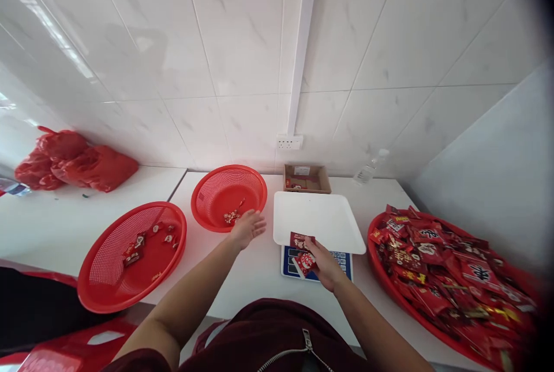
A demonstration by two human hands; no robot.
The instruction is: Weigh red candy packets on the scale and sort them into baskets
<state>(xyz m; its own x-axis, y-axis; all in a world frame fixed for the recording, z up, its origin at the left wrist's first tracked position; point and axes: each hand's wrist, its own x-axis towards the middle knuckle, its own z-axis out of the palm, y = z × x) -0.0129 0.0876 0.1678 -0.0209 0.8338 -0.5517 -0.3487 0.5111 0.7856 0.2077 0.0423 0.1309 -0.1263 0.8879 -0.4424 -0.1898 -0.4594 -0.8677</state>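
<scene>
My left hand (247, 226) is stretched out, fingers apart and holding nothing, at the near rim of the small red mesh basket (208, 210), which has a few red candy packets (232, 216) at its bottom. My right hand (322, 261) is closed on a couple of red snack packets (302, 252) above the front edge of the white scale (320, 216), over its blue keypad.
A larger red mesh basket (108, 285) with several packets sits at the left. A big red tray (389, 285) heaped with red packets is on the right. A small cardboard box (306, 178), a clear bottle (367, 171) and red plastic bags (73, 161) stand along the tiled wall.
</scene>
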